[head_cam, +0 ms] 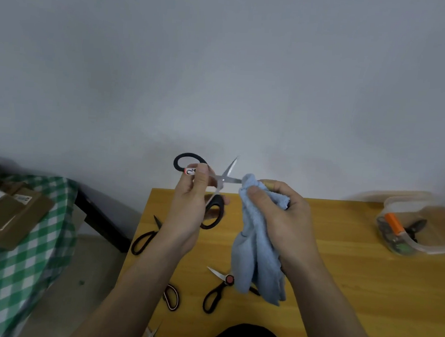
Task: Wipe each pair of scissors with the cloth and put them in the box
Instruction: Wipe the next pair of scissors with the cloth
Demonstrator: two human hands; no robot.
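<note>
A plain domestic room: bare grey-white wall [223, 63], small yellow wooden table [353, 282], and at left, brown cardboard parcels [10, 214] on a green-and-white checked cloth [24, 273].

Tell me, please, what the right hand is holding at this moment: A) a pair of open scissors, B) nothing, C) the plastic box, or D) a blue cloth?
D: the right hand grips the blue cloth against one blade of the open scissors, which the left hand holds.
</note>
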